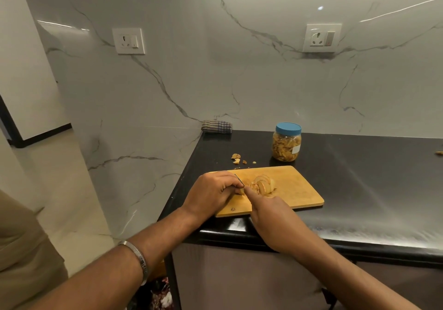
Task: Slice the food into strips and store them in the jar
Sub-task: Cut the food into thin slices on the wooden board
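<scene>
A wooden cutting board [294,187] lies on the black counter near its left front corner. Pale yellow-brown food slices [262,185] are heaped on the board's middle. My left hand [211,193] has its fingers curled on a small uncut piece of the food at the heap's left side. My right hand [271,213] grips a knife; its thin blade [239,179] stands between the two hands, against the piece, and the handle is hidden in my fist. A clear plastic jar [286,144] with a blue lid on, holding cut strips, stands behind the board.
Loose food scraps [237,158] lie on the black counter [371,177] behind the board's left end. A folded checked cloth [217,126] sits at the back left corner against the marble wall. The counter's left edge drops to the floor. One small scrap [439,153] lies far right.
</scene>
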